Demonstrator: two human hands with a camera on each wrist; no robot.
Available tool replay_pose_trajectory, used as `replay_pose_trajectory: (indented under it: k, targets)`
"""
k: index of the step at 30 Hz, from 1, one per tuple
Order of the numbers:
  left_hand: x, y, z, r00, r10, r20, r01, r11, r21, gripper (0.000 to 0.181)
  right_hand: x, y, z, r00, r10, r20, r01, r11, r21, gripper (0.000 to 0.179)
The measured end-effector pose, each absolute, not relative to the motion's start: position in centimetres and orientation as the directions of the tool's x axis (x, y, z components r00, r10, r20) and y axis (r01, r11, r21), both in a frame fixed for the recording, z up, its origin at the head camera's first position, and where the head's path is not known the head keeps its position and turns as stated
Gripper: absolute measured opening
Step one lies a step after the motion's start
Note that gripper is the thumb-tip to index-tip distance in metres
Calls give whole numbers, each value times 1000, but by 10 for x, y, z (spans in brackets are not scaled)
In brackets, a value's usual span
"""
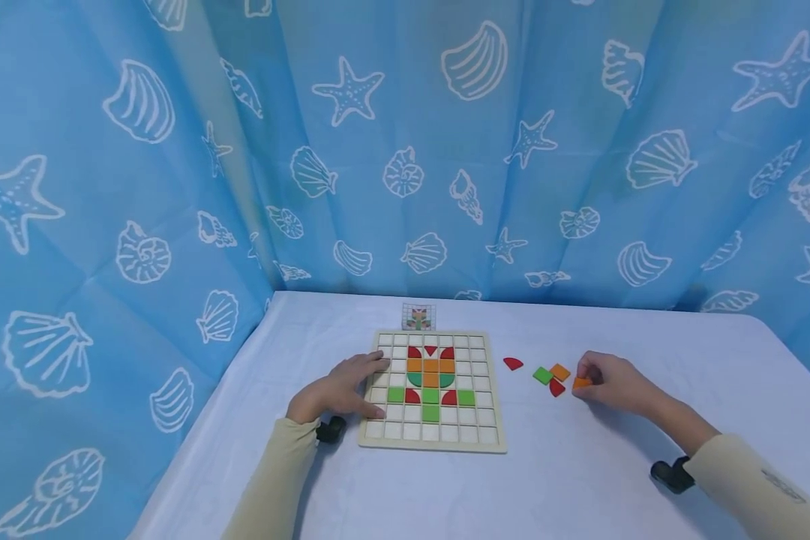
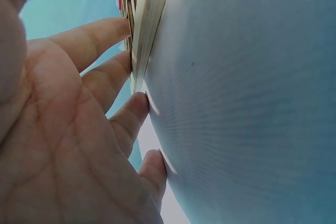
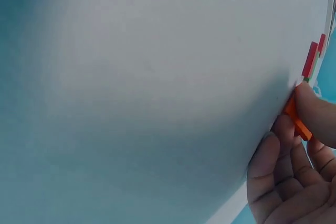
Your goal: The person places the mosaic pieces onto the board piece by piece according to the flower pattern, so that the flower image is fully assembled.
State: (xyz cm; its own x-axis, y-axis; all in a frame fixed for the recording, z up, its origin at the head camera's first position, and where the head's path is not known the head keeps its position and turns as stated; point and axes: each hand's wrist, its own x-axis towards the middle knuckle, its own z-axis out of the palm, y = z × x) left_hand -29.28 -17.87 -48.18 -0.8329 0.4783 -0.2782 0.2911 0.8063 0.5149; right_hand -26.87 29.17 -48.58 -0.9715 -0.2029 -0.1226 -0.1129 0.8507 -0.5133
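Observation:
My left hand [image 1: 340,390] rests at the left edge of a wooden grid board [image 1: 432,448], fingers spread and fairly straight. In the left wrist view two fingertips touch the board's rim [image 2: 149,30], while the others lie on the cloth. Red, orange and green tiles form a flower-like pattern in the grid's cells. To the right of the board, my right hand [image 1: 614,382] pinches an orange tile [image 1: 583,382] between thumb and fingers, close over the table. Beside it lie a green square tile [image 1: 543,375], an orange square tile [image 1: 559,372] and a red quarter-circle tile [image 1: 556,388].
Another red quarter-circle tile [image 1: 513,363] lies nearer the board. Behind the board is a small card [image 1: 418,316] printed with a similar flower pattern on a grid. White cloth [image 1: 547,480] covers the table, and a blue shell-patterned curtain [image 1: 391,225] hangs at the back and left.

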Motion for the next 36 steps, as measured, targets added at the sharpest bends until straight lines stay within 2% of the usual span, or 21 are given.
replay_pose_trajectory:
  k: [7, 12, 25, 31, 36]
  targets:
    - [-294, -177, -481, -836, 470, -282, 292, 817, 496, 93, -268, 292, -478, -985, -160, -60, -108, 854, -509, 21]
    - [-296, -177, -482, -837, 462, -293, 283, 824, 491, 93, -270, 288, -473, -986, -164, 20, -152, 856, -495, 25]
    - [-296, -179, -484, -828, 490, -273, 311, 806, 504, 93, -287, 243, -463, -979, -201, -25, -160, 842, -516, 25]
    - [-297, -179, -484, -827, 488, -280, 310, 810, 498, 93, -296, 216, -460, -978, -211, -3, -177, 826, -535, 28]
    - [-297, -180, -484, -825, 490, -281, 312, 810, 496, 94, -299, 192, -463, -966, -259, 21, -227, 801, -555, 23]
